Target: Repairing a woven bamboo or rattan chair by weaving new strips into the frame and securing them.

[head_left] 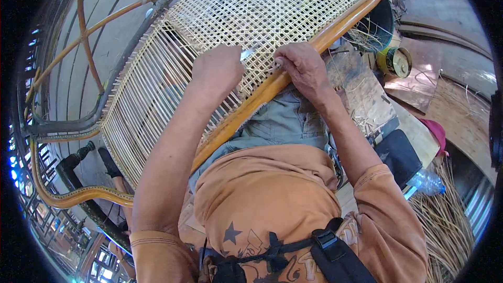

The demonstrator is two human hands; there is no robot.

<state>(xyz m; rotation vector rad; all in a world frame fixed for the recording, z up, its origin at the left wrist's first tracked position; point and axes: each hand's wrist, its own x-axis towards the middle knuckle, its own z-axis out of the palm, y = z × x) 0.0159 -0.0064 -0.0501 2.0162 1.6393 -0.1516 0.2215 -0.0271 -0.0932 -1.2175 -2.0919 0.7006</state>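
Observation:
A cane-woven panel point(246, 5) stretches over a curved frame with a glossy orange-brown rail point(230, 126), which slants across my lap. The far part is woven in an open lattice, while on the left only parallel cane strands point(144, 89) run across. My left hand point(217, 71) is closed in a fist over the weave near the rail. A pale, shiny sliver shows beside its fingers; what it is I cannot make out. To the right, my right hand point(303, 65) has its fingers curled and pinched at the lattice edge, above the rail. Whatever it grips is too small to name.
A yellow tin point(395, 62) and a dark bucket point(378, 23) stand at the right. Nearer lie a dark flat pad point(398, 157), a clear plastic bottle point(427, 182) and a bundle of cane strips point(445, 220). More bent rattan framework point(86, 31) rises at the left.

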